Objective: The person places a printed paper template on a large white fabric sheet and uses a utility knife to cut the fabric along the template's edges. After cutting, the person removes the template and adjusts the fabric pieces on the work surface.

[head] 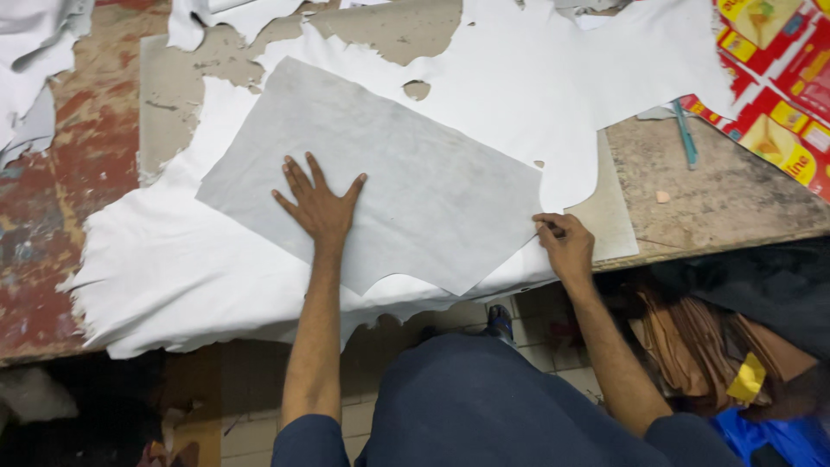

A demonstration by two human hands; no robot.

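Observation:
A grey sheet (406, 164) shaped like a rough rectangle lies on a large white hide (173, 259) spread over the worktable (735, 190). My left hand (318, 201) presses flat on the grey sheet, fingers spread. At the sheet's right edge, my right hand (566, 246) is closed around a small dark tool (553, 229); its tip touches the white hide beside the sheet.
A blue-green tool (686, 134) lies on the bare table at the right. Red and yellow printed packaging (778, 86) covers the far right corner. More white hide pieces (35, 60) sit at the far left. Brown material and blue plastic (778, 432) lie below the table edge.

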